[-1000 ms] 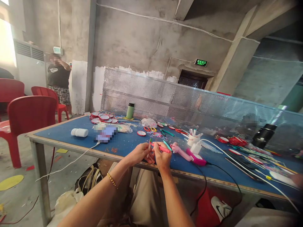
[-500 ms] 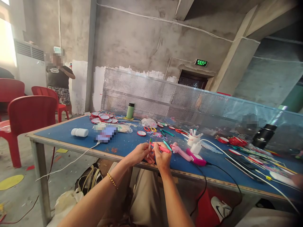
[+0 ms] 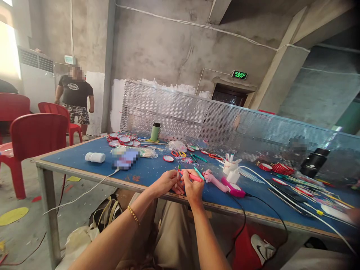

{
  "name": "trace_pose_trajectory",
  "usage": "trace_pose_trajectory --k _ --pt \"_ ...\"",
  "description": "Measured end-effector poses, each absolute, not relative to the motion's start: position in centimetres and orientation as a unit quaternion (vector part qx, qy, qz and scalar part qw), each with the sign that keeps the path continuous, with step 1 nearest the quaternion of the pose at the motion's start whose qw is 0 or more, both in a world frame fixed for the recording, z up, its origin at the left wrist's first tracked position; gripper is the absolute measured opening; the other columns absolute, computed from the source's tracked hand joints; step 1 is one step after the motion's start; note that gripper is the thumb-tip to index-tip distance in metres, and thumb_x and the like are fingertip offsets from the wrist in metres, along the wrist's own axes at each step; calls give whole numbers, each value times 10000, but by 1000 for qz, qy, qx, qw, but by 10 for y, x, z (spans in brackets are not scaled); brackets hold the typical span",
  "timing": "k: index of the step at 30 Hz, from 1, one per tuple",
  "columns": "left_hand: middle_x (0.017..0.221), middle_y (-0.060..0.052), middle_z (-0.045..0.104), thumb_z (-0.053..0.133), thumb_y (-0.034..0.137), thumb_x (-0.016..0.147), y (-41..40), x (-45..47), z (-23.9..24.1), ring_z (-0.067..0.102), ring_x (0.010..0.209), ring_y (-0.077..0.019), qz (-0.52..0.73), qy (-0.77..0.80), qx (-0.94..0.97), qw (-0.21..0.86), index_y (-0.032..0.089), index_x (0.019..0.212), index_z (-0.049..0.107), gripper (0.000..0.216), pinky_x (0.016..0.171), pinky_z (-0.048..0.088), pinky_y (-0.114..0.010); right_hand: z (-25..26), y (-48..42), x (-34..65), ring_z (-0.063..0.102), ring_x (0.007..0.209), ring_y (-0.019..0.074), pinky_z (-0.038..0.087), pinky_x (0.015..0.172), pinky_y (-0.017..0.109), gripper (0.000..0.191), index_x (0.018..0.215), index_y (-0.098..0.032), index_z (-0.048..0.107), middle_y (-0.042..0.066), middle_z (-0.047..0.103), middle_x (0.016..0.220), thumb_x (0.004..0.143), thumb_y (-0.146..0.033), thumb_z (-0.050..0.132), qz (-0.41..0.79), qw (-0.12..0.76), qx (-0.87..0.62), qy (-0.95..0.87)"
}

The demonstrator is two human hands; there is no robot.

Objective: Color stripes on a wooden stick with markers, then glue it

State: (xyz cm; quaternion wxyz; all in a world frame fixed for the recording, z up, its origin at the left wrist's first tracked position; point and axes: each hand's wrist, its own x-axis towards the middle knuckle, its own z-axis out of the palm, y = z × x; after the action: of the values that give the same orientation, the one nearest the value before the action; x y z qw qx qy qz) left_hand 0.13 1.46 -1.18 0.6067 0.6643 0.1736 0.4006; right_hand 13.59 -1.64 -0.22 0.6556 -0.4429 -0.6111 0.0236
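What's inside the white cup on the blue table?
Several pens or markers stick up from the white cup; its wall hides their lower ends and anything deeper.

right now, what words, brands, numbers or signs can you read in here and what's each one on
"EXIT": on the green sign over the doorway, under Chinese characters too small to read surely.
Dark shirt of the standing person: a round white print, too blurred to read.
Black bottle: a pale mark, too small to read.
Red pen in the right hand: no lettering can be made out.
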Motion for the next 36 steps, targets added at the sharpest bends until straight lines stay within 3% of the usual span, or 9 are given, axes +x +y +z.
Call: trace_pose_trajectory --k 36 --pt "700 -55 713 647 725 763 14 1 -11 725 646 -196 397 174 663 610 169 863 525 578 629 590 -317 -4 -14 137 625 539 148 493 526 245 269 786 -177 686 20 685 649 897 -394 571 15 657 -447 -607"
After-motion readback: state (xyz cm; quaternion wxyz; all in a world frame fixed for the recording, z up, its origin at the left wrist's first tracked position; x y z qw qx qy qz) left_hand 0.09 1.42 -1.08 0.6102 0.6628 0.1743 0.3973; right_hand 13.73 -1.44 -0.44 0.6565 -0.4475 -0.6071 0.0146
